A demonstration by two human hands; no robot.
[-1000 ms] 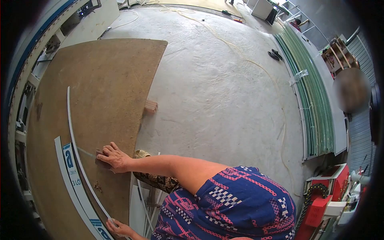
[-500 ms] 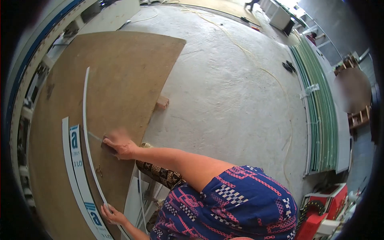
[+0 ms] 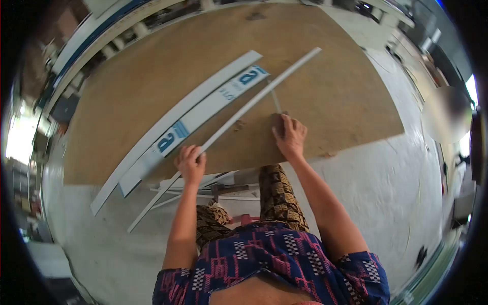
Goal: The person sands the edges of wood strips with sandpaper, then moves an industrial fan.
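Note:
My left hand (image 3: 191,163) is closed around a long narrow white strip (image 3: 259,96), which slants over the brown board (image 3: 335,101) and past its near edge. My right hand (image 3: 292,136) rests on the board to the right of the strip, its fingers curled over a small dark brown block (image 3: 277,123), mostly hidden under them. A thin pale line (image 3: 275,99) runs from the block up toward the white strip. Left of the strip lie a wider white panel strip (image 3: 234,90) with blue lettering and a plain white strip (image 3: 178,114).
Small brown scraps (image 3: 239,125) lie on the board between my hands. Below the board's near edge, more white strips (image 3: 239,195) sit beside my legs. Concrete floor (image 3: 376,173) surrounds the board, and a long machine frame (image 3: 127,30) runs along the far left.
My view has swung round, so the board now lies across in front of me. The left hand still holds the white strip; the right hand stays on the dark block, less blurred.

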